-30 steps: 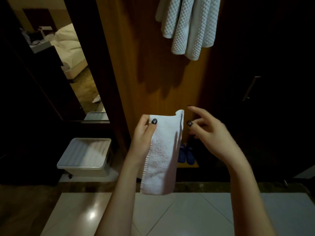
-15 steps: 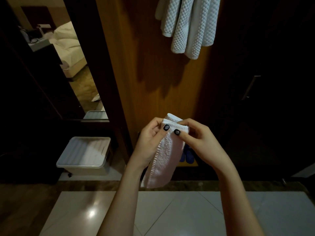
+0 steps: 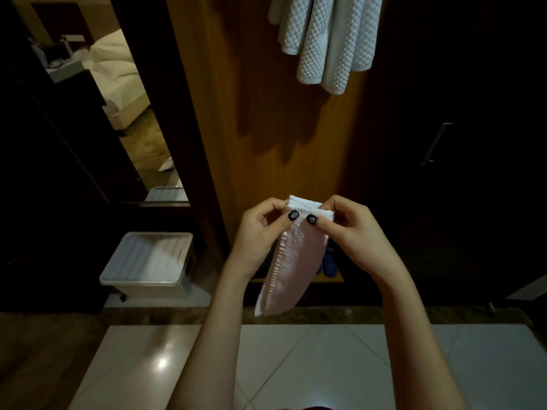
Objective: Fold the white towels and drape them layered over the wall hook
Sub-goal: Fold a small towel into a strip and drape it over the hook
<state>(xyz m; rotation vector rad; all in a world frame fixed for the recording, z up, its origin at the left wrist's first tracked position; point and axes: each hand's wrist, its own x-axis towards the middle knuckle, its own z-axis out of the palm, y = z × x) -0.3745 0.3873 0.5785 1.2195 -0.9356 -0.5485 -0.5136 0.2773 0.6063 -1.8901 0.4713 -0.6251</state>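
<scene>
A small white towel (image 3: 291,267), folded into a narrow strip, hangs down in front of me. My left hand (image 3: 260,232) pinches its top left corner with thumb and fingers. My right hand (image 3: 352,232) pinches the top right corner, thumbs almost touching. Several stacked layers show at the towel's top edge. High up on the wooden wall panel (image 3: 266,113) hang white waffle-textured towels (image 3: 328,39); the hook that carries them is out of view above.
A lidded plastic storage box (image 3: 151,264) stands on the floor at the left, below a mirror (image 3: 97,108) showing a bed. Blue slippers (image 3: 328,264) lie behind the towel. A dark door with a metal handle (image 3: 436,143) is at the right. White floor tiles (image 3: 325,365) lie below.
My right hand, free one second ago, has come in and taken the towel's top right corner. The towel is now folded narrower, and both hands hold its top edge together.
</scene>
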